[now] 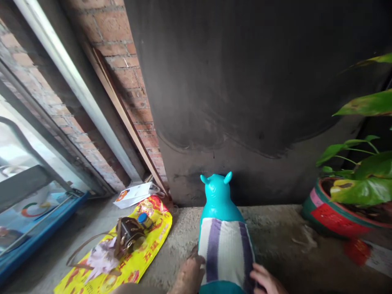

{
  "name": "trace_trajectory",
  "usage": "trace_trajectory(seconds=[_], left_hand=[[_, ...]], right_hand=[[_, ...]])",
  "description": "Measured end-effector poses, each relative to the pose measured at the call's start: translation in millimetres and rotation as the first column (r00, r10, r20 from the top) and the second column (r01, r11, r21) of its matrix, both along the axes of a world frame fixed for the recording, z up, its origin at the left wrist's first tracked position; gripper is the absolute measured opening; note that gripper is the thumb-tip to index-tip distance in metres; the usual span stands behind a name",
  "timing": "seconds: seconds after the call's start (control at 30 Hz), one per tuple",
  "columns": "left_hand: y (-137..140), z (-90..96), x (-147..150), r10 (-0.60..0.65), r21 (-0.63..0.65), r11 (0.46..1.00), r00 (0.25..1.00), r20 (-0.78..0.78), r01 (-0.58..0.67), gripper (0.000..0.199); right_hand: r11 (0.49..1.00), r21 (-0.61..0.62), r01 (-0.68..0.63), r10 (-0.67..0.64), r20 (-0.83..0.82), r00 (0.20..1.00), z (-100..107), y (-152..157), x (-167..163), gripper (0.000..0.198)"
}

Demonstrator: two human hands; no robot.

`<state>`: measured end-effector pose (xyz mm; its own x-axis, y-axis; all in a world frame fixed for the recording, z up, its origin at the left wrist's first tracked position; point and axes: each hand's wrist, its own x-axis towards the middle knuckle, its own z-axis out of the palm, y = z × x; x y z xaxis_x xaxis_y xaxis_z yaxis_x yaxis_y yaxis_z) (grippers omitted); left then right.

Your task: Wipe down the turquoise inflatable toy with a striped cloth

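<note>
A turquoise inflatable toy animal (pixel 218 199) with two small ears stands on the concrete floor, facing the dark wall. A white and purple striped cloth (pixel 226 250) lies over its back. My left hand (pixel 188 275) rests against the left edge of the cloth at the bottom of the view. My right hand (pixel 266 279) touches the cloth's right lower edge, fingers bent on it. Only part of each hand shows, so the grip is unclear.
A yellow printed bag (pixel 153 241) lies flat to the left, bearing a brown leather pouch (pixel 128 236) with a strap and a small blue-capped bottle (pixel 144 220). White paper (pixel 134 194) sits by the brick wall. A potted green plant (pixel 346 204) stands right. Glass door (pixel 27 196) at left.
</note>
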<state>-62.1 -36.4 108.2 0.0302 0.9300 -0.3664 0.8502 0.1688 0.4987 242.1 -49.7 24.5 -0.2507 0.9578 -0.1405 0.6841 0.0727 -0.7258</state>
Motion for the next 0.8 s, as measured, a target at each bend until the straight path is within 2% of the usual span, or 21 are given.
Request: trace_trajectory(seconds=[0.07, 0.13, 0.17, 0.23, 0.3, 0.37, 0.43, 0.5, 0.57, 0.63, 0.7, 0.8], left_hand=[[6.0, -12.1, 10.6, 0.008, 0.032, 0.999, 1.000, 0.006, -0.009, 0.040], [14.6, -22.6, 24.1, 0.035, 0.066, 0.997, 0.999, 0.008, -0.035, 0.048], [19.2, -28.3, 31.5, 0.045, 0.081, 0.996, 0.999, 0.009, -0.046, 0.052], [28.7, -40.6, 45.9, 0.034, 0.071, 0.997, 0.999, 0.001, -0.034, 0.059], [39.0, -52.9, 57.7, 0.023, 0.005, 1.000, 0.999, -0.044, -0.023, 0.063], [50.9, -62.2, 64.6, 0.048, -0.042, 0.998, 0.994, -0.093, -0.052, 0.064], [64.9, -67.1, 65.7, 0.083, -0.008, 0.996, 0.992, -0.092, -0.084, 0.063], [80.1, -69.4, 62.8, 0.092, 0.039, 0.995, 0.994, -0.050, -0.090, 0.062], [93.1, -71.6, 58.9, 0.093, 0.057, 0.994, 0.995, -0.029, -0.091, 0.061], [100.0, -75.2, 56.1, 0.093, 0.079, 0.993, 0.995, -0.032, -0.091, 0.061], [98.2, -80.6, 54.2, 0.094, 0.096, 0.991, 0.994, -0.047, -0.090, 0.061], [80.6, -93.3, 51.5, 0.077, 0.072, 0.995, 0.996, -0.045, -0.073, 0.063]], right_hand=[[0.980, 0.145, 0.139, -0.140, -0.004, 0.990, 2.8, 18.9, -11.5, 0.054], [0.906, 0.329, 0.266, -0.276, -0.016, 0.961, 2.4, 40.5, -31.1, 0.062], [0.873, 0.397, 0.283, -0.309, 0.002, 0.951, -2.4, 49.1, -42.4, 0.064], [0.851, 0.472, 0.230, -0.311, 0.100, 0.945, -21.2, 59.7, -63.7, 0.062], [0.866, 0.472, 0.163, -0.304, 0.239, 0.922, -42.8, 64.7, -79.9, 0.057], [0.890, 0.441, 0.114, -0.290, 0.357, 0.888, -53.7, 71.3, -89.9, 0.055], [0.912, 0.399, 0.091, -0.277, 0.440, 0.854, -48.6, 85.1, -96.3, 0.054], [0.929, 0.362, 0.075, -0.257, 0.487, 0.835, -34.2, 105.6, -101.6, 0.056], [0.935, 0.346, 0.074, -0.253, 0.508, 0.824, -20.9, 124.9, -106.3, 0.057], [0.937, 0.342, 0.075, -0.252, 0.511, 0.822, -16.4, 134.0, -109.3, 0.057], [0.932, 0.348, 0.100, -0.276, 0.505, 0.818, -23.2, 128.7, -110.2, 0.057], [0.898, 0.427, 0.107, -0.329, 0.490, 0.807, -49.2, 97.8, -107.4, 0.053]])
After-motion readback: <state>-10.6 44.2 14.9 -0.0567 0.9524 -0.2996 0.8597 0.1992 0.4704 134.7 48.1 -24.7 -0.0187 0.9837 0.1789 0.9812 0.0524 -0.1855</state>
